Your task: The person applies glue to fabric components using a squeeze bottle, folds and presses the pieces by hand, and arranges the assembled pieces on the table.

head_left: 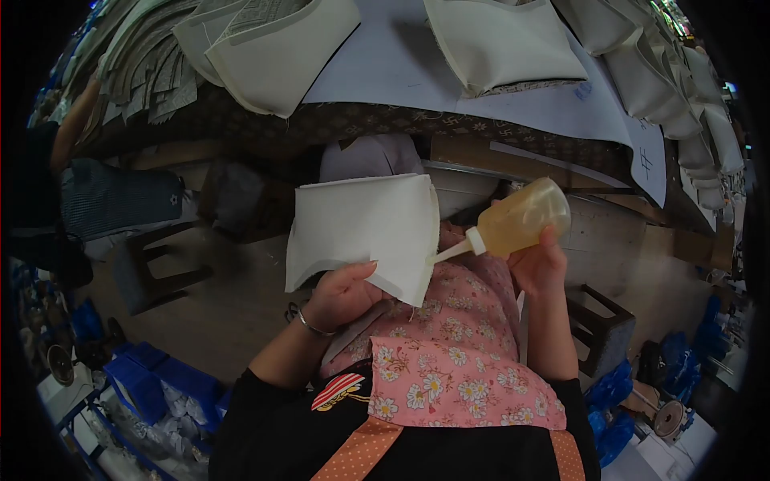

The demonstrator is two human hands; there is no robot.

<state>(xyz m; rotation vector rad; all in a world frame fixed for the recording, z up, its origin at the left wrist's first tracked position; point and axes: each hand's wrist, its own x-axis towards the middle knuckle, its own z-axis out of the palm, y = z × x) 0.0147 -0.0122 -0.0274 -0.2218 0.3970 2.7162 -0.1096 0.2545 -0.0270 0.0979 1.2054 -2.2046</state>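
My left hand (343,298) is closed on the lower edge of a white fabric panel (365,228), thumb on top, holding it up above my lap. In my right hand (539,266) is a clear squeeze bottle (525,216) of yellowish liquid, tilted so its white nozzle (451,253) points left. The nozzle tip sits right at the panel's right edge. The right fingers wrap round the bottle's lower side; some of them are hidden behind it. A pink flowered apron (457,377) lies beneath both hands.
Ahead is a table with a white sheet (385,64) and similar white pieces (505,44) on it. Stacked pieces (666,88) line its right end. Stools (164,264) stand at left and right. Another person's arm (76,120) shows at far left. Blue bins (164,381) are behind.
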